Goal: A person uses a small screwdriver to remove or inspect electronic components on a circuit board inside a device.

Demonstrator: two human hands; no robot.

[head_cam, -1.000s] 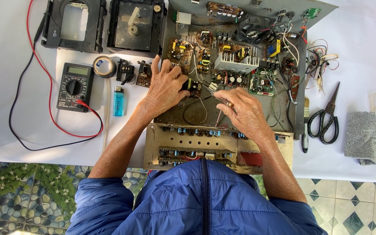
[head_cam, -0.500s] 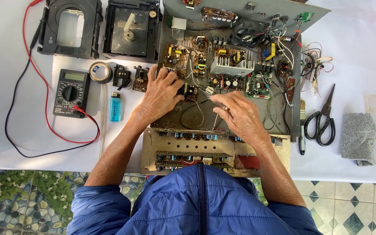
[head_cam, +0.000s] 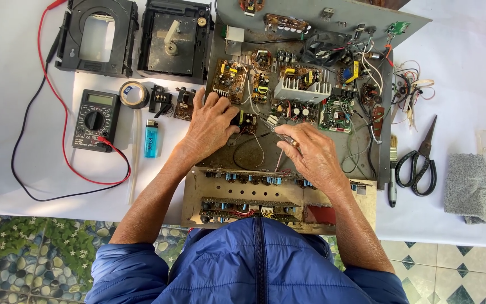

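Observation:
An opened grey metal chassis (head_cam: 333, 19) full of circuit boards and wires lies on the white table (head_cam: 29, 152). My left hand (head_cam: 212, 124) rests on its left side, fingers curled over a small dark component (head_cam: 247, 120) on a board. My right hand (head_cam: 310, 155) grips a thin screwdriver-like tool (head_cam: 277, 130) whose tip points toward that same component. A beige front panel (head_cam: 243, 197) with board strips sits at the chassis' near edge, under my forearms.
Left of the chassis lie a black multimeter (head_cam: 95, 119) with red and black leads, a tape roll (head_cam: 134, 94), a blue lighter (head_cam: 151, 138) and two black drive frames (head_cam: 98, 35). Right of it are a small brush (head_cam: 392, 169), scissors (head_cam: 418, 160) and a grey cloth (head_cam: 467, 187).
The view has shifted slightly, so everything sits lower in frame. My right hand has moved a little left toward my left hand, bringing the tool tip closer to the component.

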